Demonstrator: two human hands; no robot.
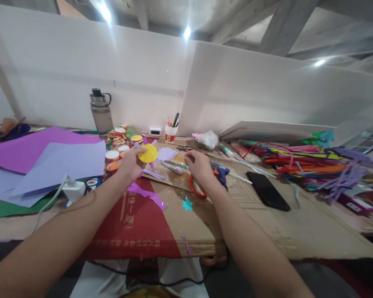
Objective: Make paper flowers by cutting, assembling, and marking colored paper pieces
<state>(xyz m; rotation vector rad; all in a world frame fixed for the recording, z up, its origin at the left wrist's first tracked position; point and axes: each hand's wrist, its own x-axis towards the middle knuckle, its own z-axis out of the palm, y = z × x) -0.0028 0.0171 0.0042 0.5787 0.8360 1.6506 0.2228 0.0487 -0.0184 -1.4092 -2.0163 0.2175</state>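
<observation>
My left hand [131, 167] is closed on the edge of a yellow paper disc [148, 153]. Narrow purple paper strips stick out around the disc like rays or petals. My right hand [201, 167] hovers over the cardboard with its fingers bent together; what they hold, if anything, is too small to make out. Red-handled scissors [194, 189] lie partly under that hand, and a blue glue gun [223, 173] sits just to its right. Below, a small teal paper flower [187, 203] and purple paper scraps [146, 193] rest on the cardboard mat [186, 234].
Purple and lilac sheets [65, 165] and a white plug [74, 191] are at left. Small tubs [112, 156], a water bottle [101, 114] and a pen cup [171, 133] stand behind. At right lie a black phone [268, 191] and heaped coloured craft stems [311, 163].
</observation>
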